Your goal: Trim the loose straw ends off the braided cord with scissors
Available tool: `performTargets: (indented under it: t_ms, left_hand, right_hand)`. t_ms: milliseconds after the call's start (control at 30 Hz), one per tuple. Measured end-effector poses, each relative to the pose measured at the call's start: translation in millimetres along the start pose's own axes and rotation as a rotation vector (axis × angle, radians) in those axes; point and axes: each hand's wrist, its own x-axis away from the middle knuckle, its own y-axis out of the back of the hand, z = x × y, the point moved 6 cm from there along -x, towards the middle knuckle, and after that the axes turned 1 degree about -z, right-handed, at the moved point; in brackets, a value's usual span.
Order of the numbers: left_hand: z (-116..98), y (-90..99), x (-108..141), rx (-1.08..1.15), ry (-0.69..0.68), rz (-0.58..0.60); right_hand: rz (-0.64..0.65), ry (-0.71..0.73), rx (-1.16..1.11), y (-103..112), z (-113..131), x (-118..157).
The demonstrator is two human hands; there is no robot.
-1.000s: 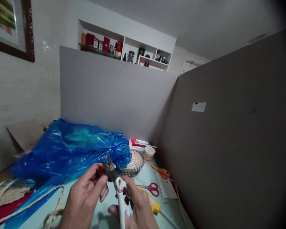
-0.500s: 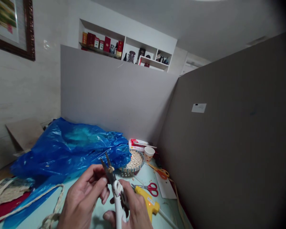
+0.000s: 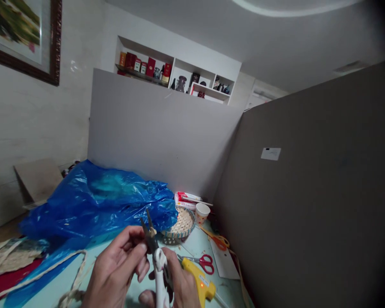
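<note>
My right hand is closed round the white handles of a pair of scissors. Their blades point up and away, slightly parted at the tips. A small tan scrap shows at the blades, too small to make out. My left hand is closed beside the blades, thumb and fingers drawn together; what it pinches is hidden. A pale braided cord runs over the table to the left of that hand. Close to my right hand lies a yellow glue gun with a lit orange light.
Red-handled scissors and orange-handled scissors lie to the right. Farther back are a woven basket, a paper cup and a crumpled blue plastic bag. Grey partitions enclose the table's back and right.
The view has tilted and shifted slightly, so the surroundings sit lower and farther right. Both hands keep nearly the same hold beside the scissor blades.
</note>
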Motion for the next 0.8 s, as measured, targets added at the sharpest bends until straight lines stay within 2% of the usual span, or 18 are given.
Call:
performTargets:
  t_ms: [233, 367, 567, 800]
  left_hand:
    - [8.6, 3.0, -1.7, -0.006, 0.022, 0.007]
    - [8.9, 4.7, -3.3, -0.029, 0.018, -0.005]
    - [8.2, 4.4, 0.7, -0.047, 0.079, -0.02]
    - [7.8, 5.4, 1.6, -0.058, 0.049, -0.02]
  right_hand:
    - [-0.025, -0.016, 0.03, 8.7, 11.5, -3.4]
    - [-0.001, -0.03, -0.001, 5.4, 7.3, -0.8]
    - [0.01, -0.079, -0.055, -5.1, -4.3, 4.2]
    - [0.05, -0.124, 0.095, 6.2, -3.4, 13.0]
